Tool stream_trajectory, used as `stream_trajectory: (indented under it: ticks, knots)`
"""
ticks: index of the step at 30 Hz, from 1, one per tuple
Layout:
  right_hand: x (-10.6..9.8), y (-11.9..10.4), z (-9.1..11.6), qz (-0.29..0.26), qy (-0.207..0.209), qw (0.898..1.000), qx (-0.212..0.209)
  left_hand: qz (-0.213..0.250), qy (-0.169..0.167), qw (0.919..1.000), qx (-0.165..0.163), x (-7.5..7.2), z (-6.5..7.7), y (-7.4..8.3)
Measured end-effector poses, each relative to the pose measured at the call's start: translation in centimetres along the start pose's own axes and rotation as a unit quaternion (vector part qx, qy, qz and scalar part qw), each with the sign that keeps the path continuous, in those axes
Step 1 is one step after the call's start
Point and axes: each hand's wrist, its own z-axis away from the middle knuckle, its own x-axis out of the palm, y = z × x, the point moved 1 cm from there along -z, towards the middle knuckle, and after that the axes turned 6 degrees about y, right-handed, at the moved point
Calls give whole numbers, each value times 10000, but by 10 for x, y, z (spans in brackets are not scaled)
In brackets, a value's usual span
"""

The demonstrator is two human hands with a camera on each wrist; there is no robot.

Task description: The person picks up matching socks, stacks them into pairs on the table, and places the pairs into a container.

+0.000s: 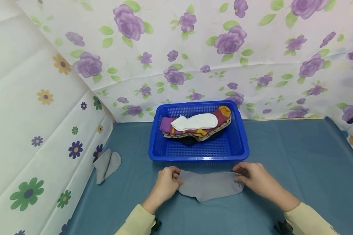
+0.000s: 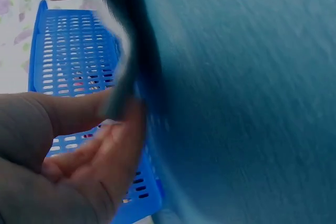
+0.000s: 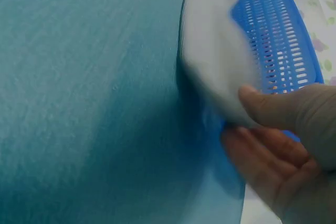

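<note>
A grey sock (image 1: 209,185) is stretched out sideways between my two hands, just in front of the blue basket (image 1: 198,159). My left hand (image 1: 168,181) pinches the sock's left end between thumb and fingers; the left wrist view shows that edge gripped. At the other end, my right hand (image 1: 254,179) pinches the sock with thumb on top and fingers behind, also seen in the right wrist view. Inside the basket lies a stack of socks, with a white sock (image 1: 195,122) on top of purple, maroon-and-yellow and checked ones (image 1: 223,114).
A second grey sock (image 1: 107,164) lies folded over itself at the left, against the flower-patterned side cloth (image 1: 47,147). Blue-green cloth (image 1: 297,163) covers the table. Behind the basket rises a white sheet with purple flowers (image 1: 176,75).
</note>
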Motion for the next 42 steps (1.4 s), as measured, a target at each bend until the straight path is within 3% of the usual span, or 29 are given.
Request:
stream_trajectory:
  ticks: [3, 6, 10, 13, 17, 23, 28, 37, 42]
  knots:
    - [-2, -3, 2, 375, 297, 9989, -24, -603, 569, 9963, 235, 1, 2, 3]
    - [-1, -7, 6, 655, 575, 9952, -434, -984, 686, 9908, 622, 3, 4, 8]
    - [5, -13, 9, 1032, 543, 9857, -1219, -857, 98, 9918, 948, 10, 3, 12]
    - [12, -14, 9, 1268, 271, 9805, -1473, -817, -430, 9911, 958, 17, 1, 13]
    - [18, -11, 8, 1536, -23, 9790, -1339, -1066, -849, 9862, 944, 23, 0, 13]
    - [17, 0, 6, 1483, -293, 9845, -892, -1208, -901, 9840, 951, 23, -2, 11]
    - [14, 7, 4, 1387, -417, 9852, -919, -1098, -971, 9853, 876, 21, -5, 10]
    - [12, 6, 7, 1349, -371, 9849, -1018, -1088, -945, 9861, 832, 22, -7, 9]
    - [7, 6, 11, 1356, -128, 9848, -1078, -1059, -832, 9853, 1051, 19, -4, 10]
